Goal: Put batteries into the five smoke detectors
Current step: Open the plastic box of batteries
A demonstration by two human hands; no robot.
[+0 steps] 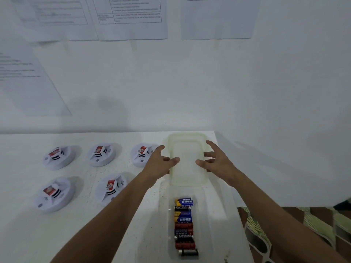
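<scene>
1. A translucent lid [187, 158] is held at its two long edges at about 12 o'clock of the open box [214, 224], over the counter's [85, 234] far right corner.
2. The left hand [161, 164] is set against the lid's left edge, thumb on top; the right hand [218, 164] is set against the right edge, thumb on top and fingers spread. Whether the lid is lifted or resting on the counter cannot be told.
3. The batteries [183, 224] are stacked in a single row inside the clear box, at 6 o'clock of the lid. Blue-and-yellow ones with white characters lie at the far end, red and black ones nearer; the print is too blurred to be read.
4. Five white round detectors are laid out at 9 o'clock of the box: three in the far row [98, 155] and two in the near row [55, 194]. Each carries a red label whose writing cannot be made out.
5. Printed sheets [131, 16] are fixed to the wall at 12 o'clock; their text is illegible.
</scene>
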